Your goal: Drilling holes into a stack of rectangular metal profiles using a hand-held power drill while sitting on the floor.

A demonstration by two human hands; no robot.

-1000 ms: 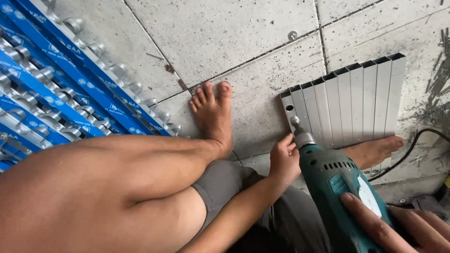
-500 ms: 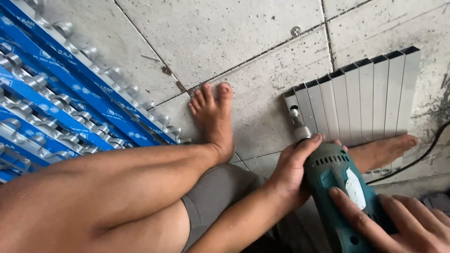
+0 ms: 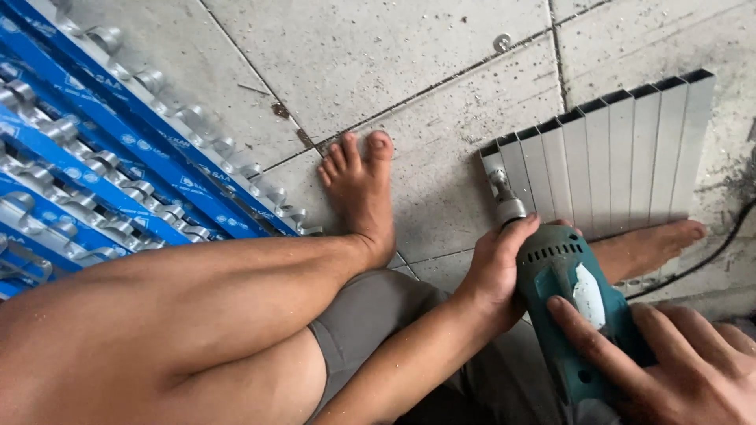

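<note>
Both hands grip a teal power drill [image 3: 573, 303], left hand [image 3: 498, 271] clasping its nose, right hand [image 3: 683, 364] its body; the bit just beyond the left fingertips could skid off the white ribbed radiator panel [image 3: 622, 149] toward the bare foot [image 3: 646, 248].

1. A workshop or building-site floor: the work is done sitting on a bare tiled floor [image 3: 378, 55], grey, dusty and speckled with grit.
2. Along the floor's left edge lie stacked blue-wrapped metal sections [image 3: 102, 165] with rows of silver clips (stock material, many alike).
3. A white ribbed radiator panel [image 3: 622, 149] lies flat near the right edge, with a teal power drill [image 3: 567, 299] and black cable [image 3: 709, 252] beside it.
</note>
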